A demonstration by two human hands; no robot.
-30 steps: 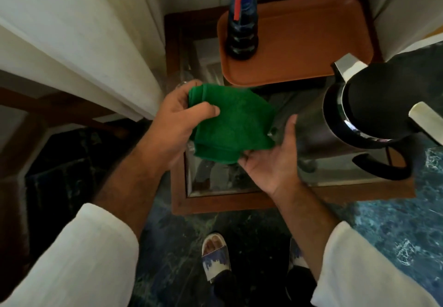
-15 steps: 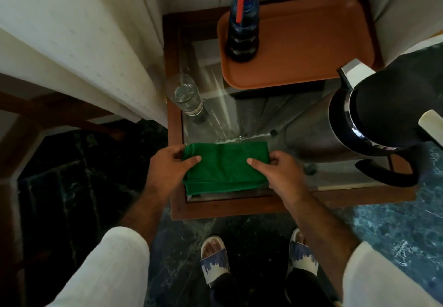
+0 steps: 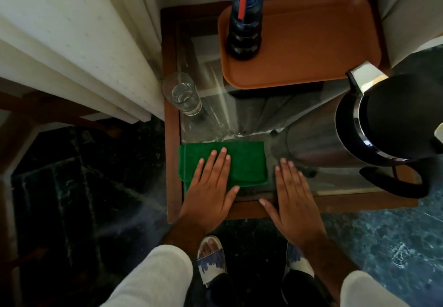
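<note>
A folded green cloth [image 3: 247, 160] lies flat on the glass top of a small wooden-framed table [image 3: 171, 139], at its front left corner. My left hand [image 3: 212, 187] lies flat on the cloth's left half with straight fingers. My right hand [image 3: 293, 194] is flat beside the cloth on the glass and the front frame, fingers straight, apart from the cloth.
A clear drinking glass [image 3: 183, 96] stands at the table's left edge. A blue spray bottle [image 3: 244, 24] with a red trigger stands on an orange tray [image 3: 311, 33] at the back. A steel and black kettle [image 3: 374, 124] fills the right side. White curtains [image 3: 72, 43] hang left.
The cloth went from held up in both hands to lying folded on the glass. Both hands let go of its edges; the left now presses it flat, the right moved off to its right.
</note>
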